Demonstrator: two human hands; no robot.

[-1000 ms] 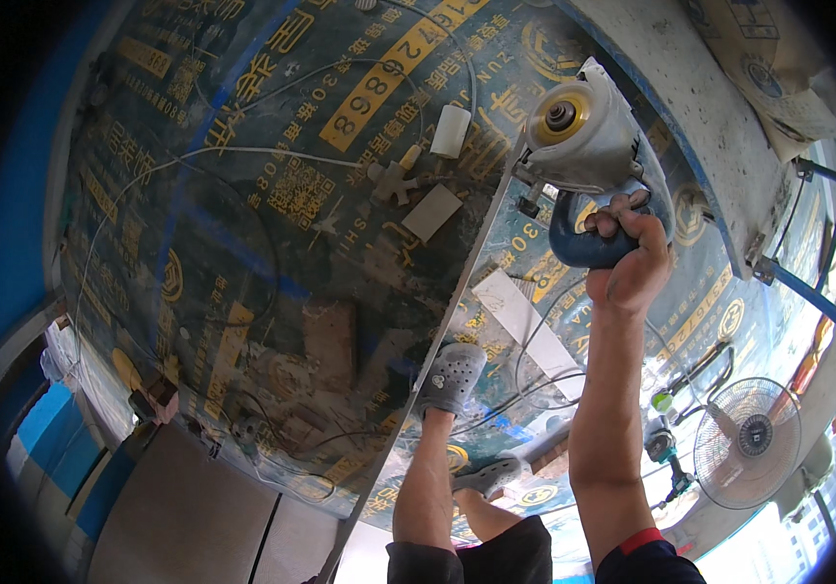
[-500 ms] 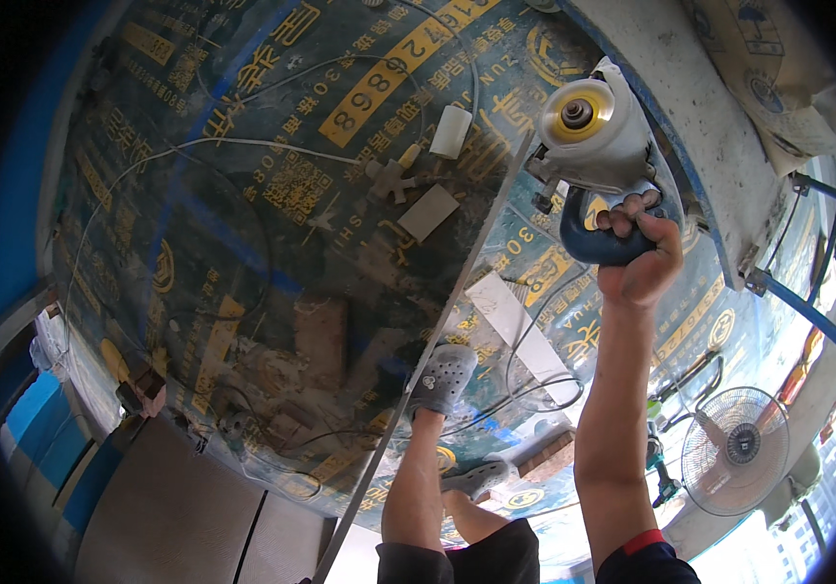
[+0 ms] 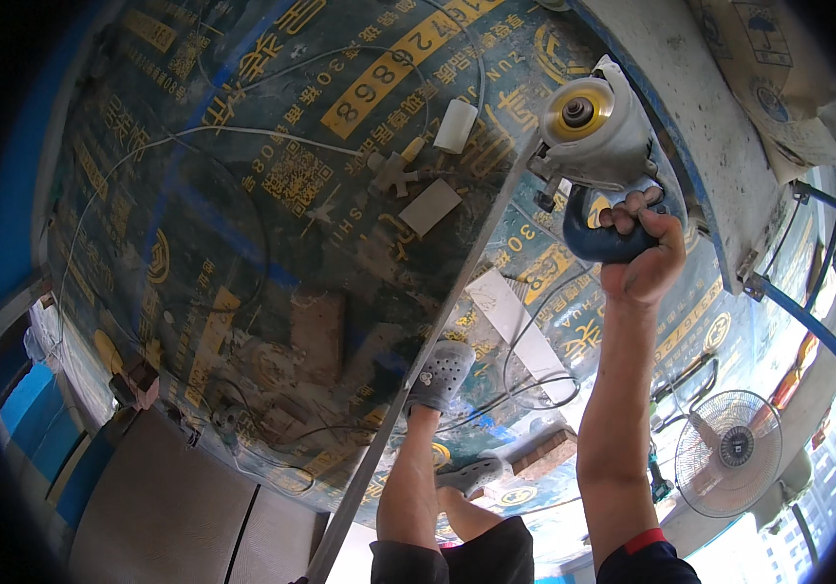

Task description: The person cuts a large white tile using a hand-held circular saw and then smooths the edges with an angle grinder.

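The right hand (image 3: 648, 245) holds a handheld circular saw (image 3: 593, 164) in the upper right of the view, over the dark green floor sheeting (image 3: 184, 234) and close beside a raised grey ledge (image 3: 666, 92). Its fingers are curled close around the saw's blue loop handle (image 3: 586, 241), with the gap between fingers and palm filled by the grip; the left hand is out of view, so I cannot tell what its fingers do. The yellow-centred disc (image 3: 593, 117) and pale housing sit beyond the knuckles, near the far end of a long, narrow grey edge (image 3: 359, 485) that looks like a panel seen edge-on; whether saw and panel touch is unclear. The saw is likely heavy for one hand, with most of its weight toward the motor and disc, so the nose would tend to tip away from the wrist. Housing and handle look rigid, with nothing to squash, though dust could make the grip slick. The loop handle is the right place to take hold, palm well wrapped; a second hand would best go on the body behind the disc, never on the disc or its rim.
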